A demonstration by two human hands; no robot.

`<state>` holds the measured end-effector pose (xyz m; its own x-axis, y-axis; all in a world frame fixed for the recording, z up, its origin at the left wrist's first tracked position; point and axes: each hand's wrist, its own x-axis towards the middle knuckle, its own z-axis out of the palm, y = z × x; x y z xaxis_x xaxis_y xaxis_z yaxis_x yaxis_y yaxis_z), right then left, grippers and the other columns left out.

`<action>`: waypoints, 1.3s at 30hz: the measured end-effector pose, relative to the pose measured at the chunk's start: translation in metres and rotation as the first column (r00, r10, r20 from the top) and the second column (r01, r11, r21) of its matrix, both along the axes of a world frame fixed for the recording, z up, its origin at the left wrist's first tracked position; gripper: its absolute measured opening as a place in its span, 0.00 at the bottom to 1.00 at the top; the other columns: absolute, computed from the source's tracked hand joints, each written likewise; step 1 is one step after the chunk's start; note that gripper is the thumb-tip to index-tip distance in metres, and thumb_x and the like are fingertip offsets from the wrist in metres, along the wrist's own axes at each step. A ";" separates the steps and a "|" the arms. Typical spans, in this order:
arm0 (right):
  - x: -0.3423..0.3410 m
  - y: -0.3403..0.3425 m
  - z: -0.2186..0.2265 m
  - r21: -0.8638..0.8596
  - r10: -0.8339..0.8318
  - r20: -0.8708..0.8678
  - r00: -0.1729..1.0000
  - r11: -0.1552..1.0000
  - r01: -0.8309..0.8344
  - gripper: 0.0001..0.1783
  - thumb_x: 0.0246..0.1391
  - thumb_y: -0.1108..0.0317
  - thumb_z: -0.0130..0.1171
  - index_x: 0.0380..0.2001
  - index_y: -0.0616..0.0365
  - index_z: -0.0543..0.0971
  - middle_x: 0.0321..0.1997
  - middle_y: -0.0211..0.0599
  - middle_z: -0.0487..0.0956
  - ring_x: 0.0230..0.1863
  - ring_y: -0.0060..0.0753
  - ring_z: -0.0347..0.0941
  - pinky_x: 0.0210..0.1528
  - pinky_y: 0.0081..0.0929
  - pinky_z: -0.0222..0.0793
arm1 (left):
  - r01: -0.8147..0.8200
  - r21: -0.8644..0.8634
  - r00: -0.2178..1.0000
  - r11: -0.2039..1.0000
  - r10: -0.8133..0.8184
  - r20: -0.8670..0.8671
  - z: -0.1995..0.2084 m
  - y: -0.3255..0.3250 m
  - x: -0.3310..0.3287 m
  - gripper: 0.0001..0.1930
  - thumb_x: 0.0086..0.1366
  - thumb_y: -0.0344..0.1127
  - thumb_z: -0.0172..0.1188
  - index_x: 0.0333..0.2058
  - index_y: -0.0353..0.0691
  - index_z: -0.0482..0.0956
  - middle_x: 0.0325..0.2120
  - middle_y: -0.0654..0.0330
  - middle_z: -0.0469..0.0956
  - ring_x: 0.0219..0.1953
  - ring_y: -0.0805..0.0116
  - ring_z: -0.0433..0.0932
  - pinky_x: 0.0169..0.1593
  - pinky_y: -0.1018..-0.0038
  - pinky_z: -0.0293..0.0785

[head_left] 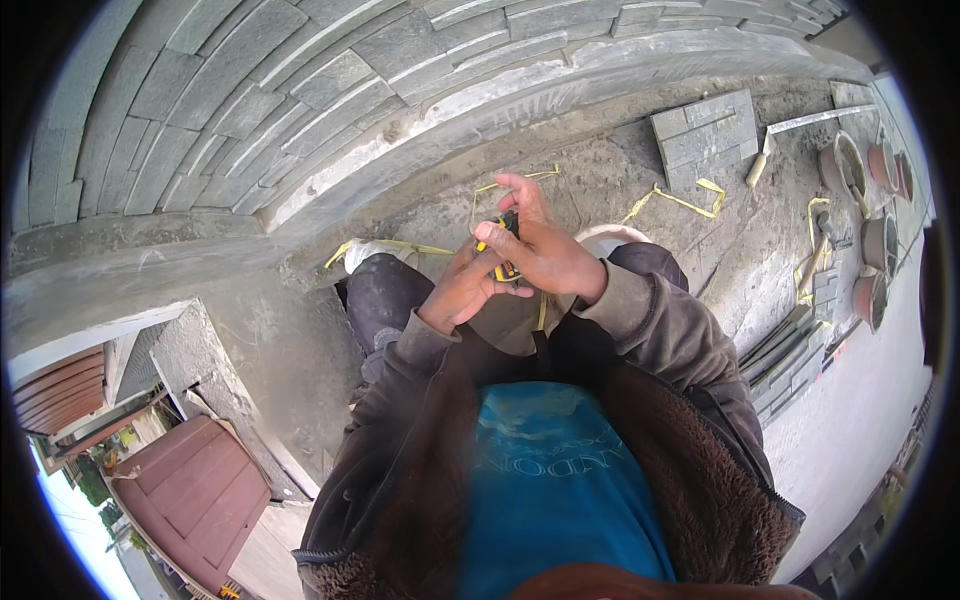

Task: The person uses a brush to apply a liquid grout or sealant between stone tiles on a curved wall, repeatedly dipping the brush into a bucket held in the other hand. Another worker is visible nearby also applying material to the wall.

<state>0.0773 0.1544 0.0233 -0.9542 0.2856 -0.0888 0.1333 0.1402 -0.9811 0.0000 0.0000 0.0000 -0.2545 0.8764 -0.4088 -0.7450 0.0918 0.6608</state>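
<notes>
Both my hands meet in front of my knees around a small yellow-and-black tape measure [507, 271]. My left hand [458, 288] supports it from the left, its fingers curled underneath. From the right, my right hand [556, 254] closes over it, thumb across the top and the forefinger raised. Much of the tape measure's body is covered by my fingers, and I cannot make out any blade pulled out. Behind my right hand, a pale round rim [612, 236] shows beside my right knee.
A wall clad in grey stone strips [230, 105] curves ahead. On the dusty ground lie a stone panel [706, 138], yellow strapping [712, 198], a wooden-handled tool [759, 165], a hammer [824, 226] and piled stone strips [790, 360]. Several buckets [879, 244] stand far right.
</notes>
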 end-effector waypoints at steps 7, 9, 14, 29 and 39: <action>-0.014 0.033 0.020 0.531 -0.143 -0.160 0.977 0.821 0.208 0.28 0.56 0.58 0.66 0.56 0.54 0.70 0.50 0.47 0.72 0.48 0.46 0.72 0.49 0.40 0.70 | -0.313 -0.352 0.937 0.882 0.225 -0.267 -0.062 0.009 -0.048 0.22 0.63 0.40 0.63 0.52 0.37 0.69 0.38 0.58 0.79 0.36 0.68 0.82 0.35 0.72 0.81; -0.014 0.043 0.020 0.449 -0.231 -0.234 0.945 0.836 0.315 0.23 0.56 0.61 0.66 0.53 0.55 0.74 0.48 0.44 0.74 0.45 0.42 0.74 0.47 0.37 0.71 | -0.397 -0.426 0.891 0.813 0.230 -0.391 -0.130 0.006 -0.068 0.21 0.60 0.39 0.65 0.48 0.38 0.70 0.36 0.59 0.79 0.34 0.69 0.81 0.33 0.72 0.80; -0.013 0.057 0.017 0.323 -0.372 -0.307 0.876 0.825 0.464 0.18 0.55 0.64 0.67 0.49 0.55 0.77 0.45 0.39 0.76 0.39 0.34 0.76 0.44 0.31 0.72 | -0.349 -0.636 0.834 0.688 -0.081 -0.545 -0.276 -0.013 -0.109 0.28 0.52 0.36 0.68 0.51 0.34 0.72 0.38 0.54 0.81 0.35 0.61 0.82 0.39 0.68 0.79; 0.013 0.047 0.043 0.523 -0.454 -0.166 0.875 0.712 0.469 0.16 0.55 0.69 0.66 0.47 0.56 0.78 0.42 0.38 0.77 0.35 0.33 0.76 0.40 0.29 0.71 | -0.321 -0.098 0.686 0.942 0.160 -0.710 -0.133 0.065 -0.063 0.11 0.63 0.37 0.66 0.37 0.35 0.80 0.31 0.58 0.81 0.35 0.71 0.80 0.40 0.73 0.75; 0.038 0.094 0.022 0.656 -0.729 0.070 0.681 0.548 0.519 0.08 0.57 0.60 0.58 0.40 0.43 0.81 0.30 0.31 0.81 0.31 0.37 0.80 0.33 0.36 0.73 | 0.581 0.722 0.785 0.376 -0.495 -0.373 0.188 0.047 0.049 0.22 0.64 0.53 0.63 0.40 0.36 0.78 0.41 0.51 0.76 0.43 0.57 0.78 0.41 0.66 0.75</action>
